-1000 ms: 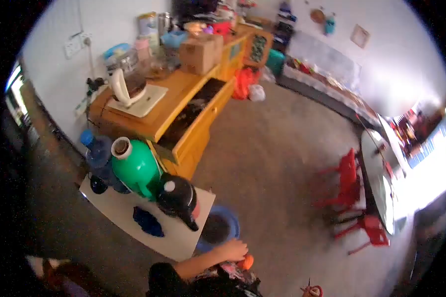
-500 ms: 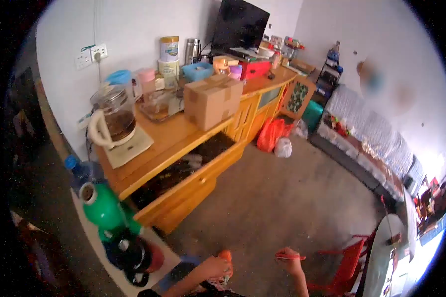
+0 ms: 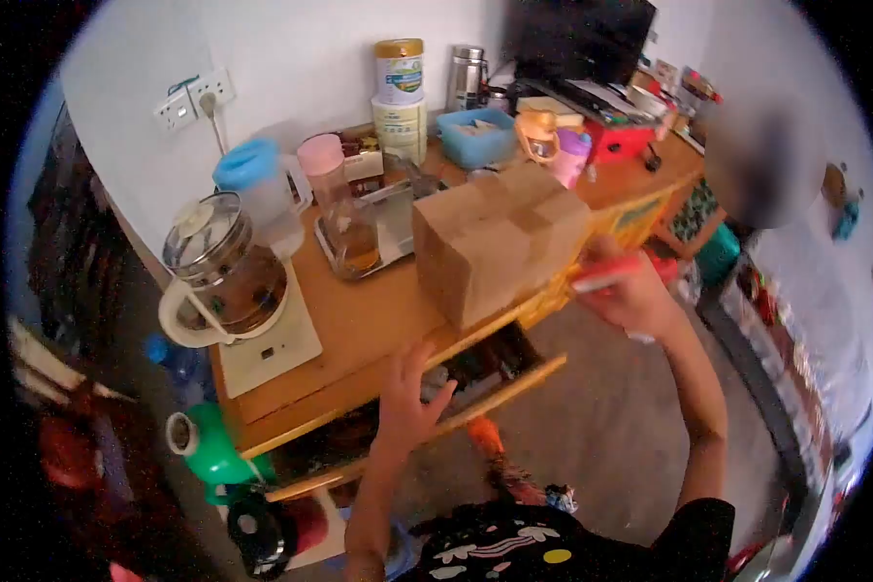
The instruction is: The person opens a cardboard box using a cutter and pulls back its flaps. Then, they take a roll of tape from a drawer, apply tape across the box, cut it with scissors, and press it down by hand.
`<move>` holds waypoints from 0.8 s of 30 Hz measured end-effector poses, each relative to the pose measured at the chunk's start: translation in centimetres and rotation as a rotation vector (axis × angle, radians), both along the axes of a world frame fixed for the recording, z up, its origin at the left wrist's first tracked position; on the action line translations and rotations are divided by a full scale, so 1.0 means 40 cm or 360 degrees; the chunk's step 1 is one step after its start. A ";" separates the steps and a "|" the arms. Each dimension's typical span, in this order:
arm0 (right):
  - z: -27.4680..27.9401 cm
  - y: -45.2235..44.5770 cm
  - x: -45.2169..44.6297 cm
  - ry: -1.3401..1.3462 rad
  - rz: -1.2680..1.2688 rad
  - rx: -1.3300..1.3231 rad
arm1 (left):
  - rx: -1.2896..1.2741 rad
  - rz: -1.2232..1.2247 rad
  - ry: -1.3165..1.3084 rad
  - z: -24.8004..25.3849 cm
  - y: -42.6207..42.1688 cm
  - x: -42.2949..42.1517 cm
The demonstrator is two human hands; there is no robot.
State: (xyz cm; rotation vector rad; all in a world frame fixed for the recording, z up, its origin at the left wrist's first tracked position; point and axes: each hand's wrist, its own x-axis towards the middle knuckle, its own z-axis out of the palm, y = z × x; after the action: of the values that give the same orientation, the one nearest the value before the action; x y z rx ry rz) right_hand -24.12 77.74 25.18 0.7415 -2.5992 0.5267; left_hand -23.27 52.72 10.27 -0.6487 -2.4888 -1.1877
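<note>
My left hand is over the pulled-out drawer, its fingers spread and nothing in them. A sealed cardboard box sits on the wooden cabinet top, close to its front edge. Beside the box's right end, my right hand is closed around a slim red object with a pale edge. Blur hides what kind of object it is. Dark and pale items lie inside the drawer, too unclear to name.
A glass kettle stands on a white base at the left, near a blue-lidded pitcher. A pink-capped bottle is on a metal tray behind the box. Below left are a green bottle and a dark-lidded thermos.
Both hands have risen from low in front of me to the cabinet, the right one still gripping the red object. My view has come closer to the box and drawer.
</note>
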 end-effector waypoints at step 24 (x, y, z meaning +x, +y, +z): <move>0.046 -0.126 -0.393 -0.0222 0.0583 0.0569 | 0.0210 0.0363 0.0912 0.042 0.208 -0.233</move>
State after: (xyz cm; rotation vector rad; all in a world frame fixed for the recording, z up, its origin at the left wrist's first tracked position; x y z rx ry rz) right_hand -39.84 72.72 27.03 1.3585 -2.7318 0.2165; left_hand -32.59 61.04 11.96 -0.5543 -1.9283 -0.9119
